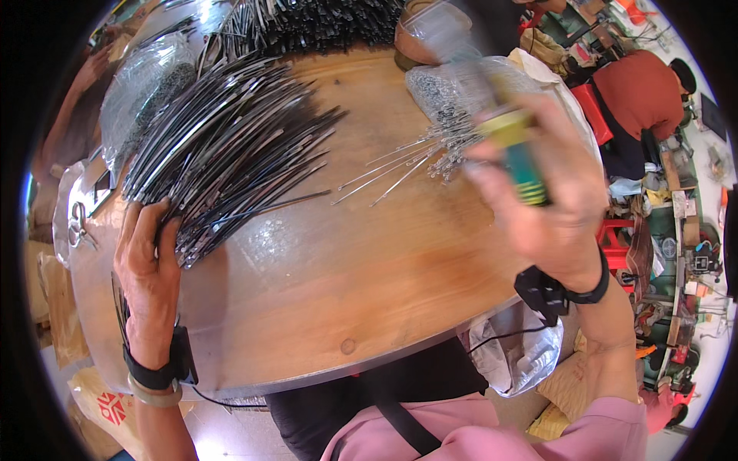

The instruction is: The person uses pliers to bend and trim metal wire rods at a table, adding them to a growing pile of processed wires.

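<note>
A large bundle of thin, dark, glossy strips lies fanned out on the left of the wooden table. My left hand is at its near left end, fingers curled over the strip ends; the fingertips are partly hidden among them. Raised over the table's right side, my right hand is smeared by motion. Its fingers wrap round a tool with a yellow and green handle; the tool's far end is too blurred to tell its kind. Just left of this hand, thin silver rods spread from a clear plastic bag.
The wooden table has a curved near edge. More dark strips are heaped at the back, beside a brown round container. A filled plastic bag and scissors lie at left. Another person sits at right.
</note>
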`<state>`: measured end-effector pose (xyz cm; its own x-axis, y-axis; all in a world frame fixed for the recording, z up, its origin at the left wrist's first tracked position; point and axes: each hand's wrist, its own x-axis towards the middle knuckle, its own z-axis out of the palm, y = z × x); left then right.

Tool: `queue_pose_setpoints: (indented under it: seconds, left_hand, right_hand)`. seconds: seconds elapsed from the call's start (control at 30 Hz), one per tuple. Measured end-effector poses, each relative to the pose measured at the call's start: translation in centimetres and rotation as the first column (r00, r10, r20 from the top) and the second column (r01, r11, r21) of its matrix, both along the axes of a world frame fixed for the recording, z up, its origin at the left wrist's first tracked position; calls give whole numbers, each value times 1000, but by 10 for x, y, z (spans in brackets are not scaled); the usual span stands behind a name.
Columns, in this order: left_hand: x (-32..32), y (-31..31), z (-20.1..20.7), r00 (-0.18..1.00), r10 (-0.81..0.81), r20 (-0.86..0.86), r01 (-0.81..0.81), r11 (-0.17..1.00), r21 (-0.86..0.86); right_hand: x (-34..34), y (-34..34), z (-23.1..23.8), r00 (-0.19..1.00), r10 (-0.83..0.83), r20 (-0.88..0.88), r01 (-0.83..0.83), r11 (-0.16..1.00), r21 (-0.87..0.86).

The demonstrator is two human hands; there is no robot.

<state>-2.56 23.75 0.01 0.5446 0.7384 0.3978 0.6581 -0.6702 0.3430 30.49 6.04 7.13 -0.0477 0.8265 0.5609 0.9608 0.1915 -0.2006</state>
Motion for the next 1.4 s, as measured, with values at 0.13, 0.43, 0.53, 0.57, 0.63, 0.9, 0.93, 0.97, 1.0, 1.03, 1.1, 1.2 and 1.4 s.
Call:
queue_pose_setpoints:
  seconds: [0.13, 0.43, 0.53, 0.57, 0.63, 0.9, 0.93, 0.97, 1.0, 1.03, 1.1, 1.2, 1.4]
  left_hand:
    - [-8, -1, 13, 997, -1, -83, 7, 997, 76]
    - [-33, -62, 57, 955, 286, 76, -236, 892, -386]
    - [-41, -110, 45, 673, 626, 395, 143, 414, -899]
    - [-28, -130, 35, 571, 720, 394, 244, 309, -919]
    - [-16, -168, 28, 396, 822, 409, 442, 220, -870]
    - [48, -179, 27, 344, 877, 335, 708, -9, -706]
    - [42, -183, 18, 332, 837, 436, 814, -20, -581]
    - [38, -187, 21, 303, 852, 427, 826, -11, -564]
    - [35, -191, 24, 266, 869, 417, 843, 0, -538]
    - [32, -192, 24, 279, 870, 407, 835, -10, -549]
    - [24, -194, 16, 329, 882, 338, 802, -72, -593]
    - [22, -199, 2, 260, 914, 311, 868, -79, -491]
    - [16, -210, -7, 447, 787, 426, 702, -13, -712]
  right_hand:
    - [13, -22, 14, 945, -153, -290, 170, 985, 33]
    - [27, -103, 25, 950, -305, -67, 312, 930, 194]
    - [18, -128, 4, 508, -186, -841, 353, 936, 6]
    - [19, -134, -11, 206, -116, -972, 293, 955, -52]
    - [15, -142, -39, -340, -22, -940, 158, 984, -80]
    - [-37, -131, -73, -753, 106, -649, -14, 984, 176]
    - [-42, -128, -71, -746, 83, -661, -39, 985, 167]
    - [-47, -126, -69, -679, 21, -734, -71, 993, 94]
    - [-49, -125, -68, -620, -5, -784, -95, 993, 69]
    - [-49, -122, -68, -557, -33, -830, -119, 992, 41]
    - [-49, -115, -71, -434, -61, -899, -155, 988, 8]
    - [-51, -102, -62, -273, -104, -957, -122, 990, -73]
    - [-42, -103, -59, 91, -24, -996, -212, 976, -43]
